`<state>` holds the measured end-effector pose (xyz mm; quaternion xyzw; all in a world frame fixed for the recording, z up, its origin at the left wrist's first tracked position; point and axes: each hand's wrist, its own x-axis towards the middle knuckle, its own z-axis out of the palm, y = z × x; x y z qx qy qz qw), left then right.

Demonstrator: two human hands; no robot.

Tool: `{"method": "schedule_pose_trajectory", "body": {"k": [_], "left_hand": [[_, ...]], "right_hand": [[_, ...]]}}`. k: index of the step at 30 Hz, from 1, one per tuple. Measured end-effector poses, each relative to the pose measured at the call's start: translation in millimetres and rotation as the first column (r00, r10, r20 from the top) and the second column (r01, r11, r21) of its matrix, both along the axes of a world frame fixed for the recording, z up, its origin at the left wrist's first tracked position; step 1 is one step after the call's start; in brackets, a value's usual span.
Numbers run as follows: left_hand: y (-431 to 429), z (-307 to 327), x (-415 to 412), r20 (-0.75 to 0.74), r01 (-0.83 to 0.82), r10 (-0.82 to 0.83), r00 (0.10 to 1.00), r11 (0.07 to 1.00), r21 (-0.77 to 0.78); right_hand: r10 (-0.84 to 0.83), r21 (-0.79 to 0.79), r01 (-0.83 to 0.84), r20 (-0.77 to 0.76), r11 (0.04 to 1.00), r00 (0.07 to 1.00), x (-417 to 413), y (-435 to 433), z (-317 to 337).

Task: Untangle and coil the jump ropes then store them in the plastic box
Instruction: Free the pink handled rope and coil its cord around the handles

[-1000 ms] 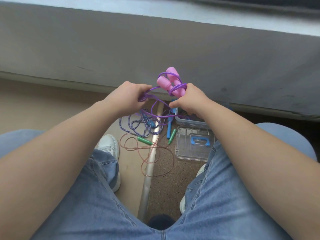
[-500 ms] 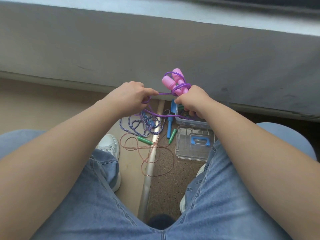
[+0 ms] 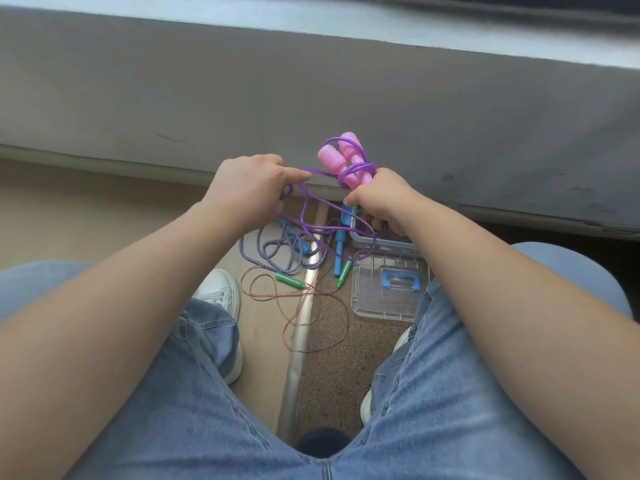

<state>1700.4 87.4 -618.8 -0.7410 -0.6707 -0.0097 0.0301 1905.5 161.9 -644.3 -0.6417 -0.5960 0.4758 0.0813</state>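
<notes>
My right hand (image 3: pixel 377 200) grips two pink handles (image 3: pixel 341 161) of a jump rope, with purple cord (image 3: pixel 325 233) wound round them. My left hand (image 3: pixel 252 187) pinches a strand of that purple cord, and loose loops hang between the hands. On the floor below lie a braided purple-white rope (image 3: pixel 277 249) with blue handles (image 3: pixel 339 251) and a thin copper-coloured rope (image 3: pixel 301 306) with green handles (image 3: pixel 290 280). The clear plastic box (image 3: pixel 377 242) stands behind my right hand, mostly hidden. Its lid (image 3: pixel 388 289) with a blue handle lies flat in front of it.
A grey wall base (image 3: pixel 311 98) runs across the view ahead. A metal floor strip (image 3: pixel 298 341) divides beige flooring from speckled brown flooring. My jeans-clad knees and white shoes (image 3: pixel 221 292) flank the ropes.
The hands have drawn a little apart, and more purple cord now hangs loose in loops between them. The pink handles stay in my right hand.
</notes>
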Motion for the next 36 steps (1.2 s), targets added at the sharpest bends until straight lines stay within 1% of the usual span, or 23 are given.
{"method": "schedule_pose_trajectory", "body": {"k": [4, 6, 8, 11, 14, 16, 17, 18, 20, 23, 25, 27, 29, 31, 34, 36], "left_hand": [[3.6, -6.9, -6.7, -0.069, -0.232, 0.228, 0.971, 0.971, -0.059], [5.0, -9.1, -11.3, -0.08, -0.302, 0.296, 0.952, 0.95, -0.078], [6.2, -9.3, -13.6, -0.067, -0.333, 0.329, 0.942, 0.939, -0.082], [8.2, -12.2, -15.4, -0.023, -0.288, 0.287, 0.958, 0.957, -0.038], [6.3, -14.8, -15.7, 0.088, -0.207, 0.204, 0.975, 0.978, 0.025], [6.2, -14.3, -12.0, 0.159, -0.172, 0.167, 0.973, 0.985, 0.022], [6.4, -13.3, -9.2, 0.165, -0.158, 0.155, 0.974, 0.987, 0.002], [6.4, -13.0, -7.2, 0.141, -0.153, 0.155, 0.978, 0.988, -0.03], [5.5, -12.8, -6.1, 0.042, -0.186, 0.192, 0.981, 0.976, -0.11], [2.2, -15.1, -10.8, -0.11, -0.321, 0.302, 0.947, 0.915, -0.245], [1.0, -16.1, -15.2, -0.14, -0.371, 0.345, 0.928, 0.888, -0.27], [4.0, -17.4, -19.4, -0.083, -0.37, 0.361, 0.929, 0.896, -0.247], [4.9, -17.8, -19.3, 0.028, -0.328, 0.344, 0.939, 0.914, -0.239], [3.0, -17.7, -16.7, 0.172, -0.268, 0.312, 0.934, 0.934, -0.237], [1.8, -14.0, -11.8, 0.368, -0.22, 0.275, 0.888, 0.958, -0.185], [2.8, -10.6, -8.0, 0.475, -0.237, 0.3, 0.827, 0.953, -0.19]], "right_hand": [[0.068, 0.046, -0.065, -0.059, 0.997, 0.996, -6.1, -4.2, 6.5], [0.101, 0.047, -0.097, -0.079, 0.994, 0.992, -8.7, -7.6, 8.2], [0.122, 0.042, -0.119, -0.092, 0.992, 0.988, -9.6, -9.6, 8.5], [0.118, 0.054, -0.114, -0.089, 0.992, 0.989, -7.1, -7.0, 8.4], [0.079, 0.071, -0.075, -0.067, 0.995, 0.995, -3.2, -2.3, 7.4], [0.046, 0.093, -0.039, -0.075, 0.995, 0.996, -1.8, 0.1, 5.5], [0.033, 0.11, -0.024, -0.086, 0.994, 0.996, -1.6, 1.3, 4.5], [0.027, 0.126, -0.015, -0.094, 0.992, 0.995, -1.9, 2.0, 4.2], [0.038, 0.153, -0.021, -0.111, 0.988, 0.993, -3.9, 2.0, 4.8], [0.103, 0.194, -0.081, -0.108, 0.978, 0.989, -9.4, -2.3, 4.2], [0.166, 0.212, -0.148, -0.067, 0.966, 0.984, -12.9, -6.7, 2.9], [0.21, 0.224, -0.201, -0.018, 0.954, 0.978, -12.6, -8.0, 1.2], [0.206, 0.229, -0.203, 0.008, 0.952, 0.978, -8.6, -4.7, -0.1], [0.163, 0.222, -0.164, 0.024, 0.961, 0.986, -5.0, 0.6, -1.8], [0.071, 0.187, -0.072, 0.013, 0.98, 0.997, -3.3, 5.8, -4.8], [0.047, 0.16, -0.049, 0.02, 0.986, 0.999, -2.2, 8.2, -7.1]]}}
